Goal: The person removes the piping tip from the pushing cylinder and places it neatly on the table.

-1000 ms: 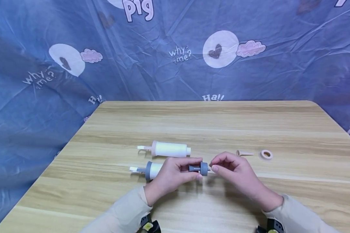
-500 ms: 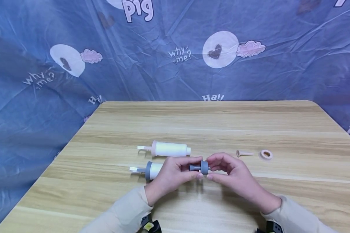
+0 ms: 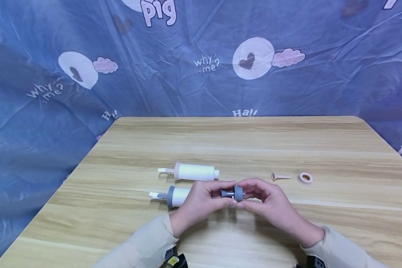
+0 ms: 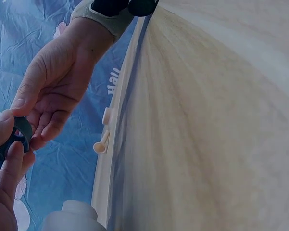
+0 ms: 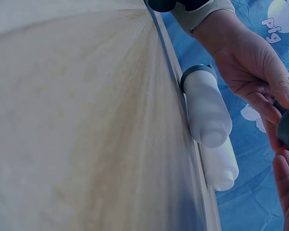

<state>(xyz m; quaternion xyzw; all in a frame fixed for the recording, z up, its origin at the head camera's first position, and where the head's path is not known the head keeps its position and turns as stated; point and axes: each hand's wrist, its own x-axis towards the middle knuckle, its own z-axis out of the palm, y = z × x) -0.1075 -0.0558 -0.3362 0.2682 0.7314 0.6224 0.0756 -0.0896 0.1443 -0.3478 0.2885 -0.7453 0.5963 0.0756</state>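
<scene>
My left hand [image 3: 204,197] pinches a grey ring-shaped cap [image 3: 238,193] between thumb and fingers. A small grey stem with a flared end [image 3: 225,193] runs through the cap, its flare toward my left palm. From the other side, the thumb and fingertips of my right hand [image 3: 268,195] also grip the cap's rim. The left wrist view shows the dark cap [image 4: 23,127] between both hands' fingers. Partly behind my left hand lies a white bottle with a grey collar [image 3: 179,196] and a flat spout. Beyond it lies a similar white bottle with a pink collar [image 3: 195,172].
A pink flared stem [image 3: 281,176] and a pink ring [image 3: 305,178] lie on the wooden table [image 3: 241,137], to the right beyond my right hand. A blue printed cloth [image 3: 174,82] hangs behind the table and along its left side.
My right hand's fingertips have come from the stem's thin tip to the cap's rim. Both hands and the cap have since shifted slightly right. The bottles and pink parts stay put.
</scene>
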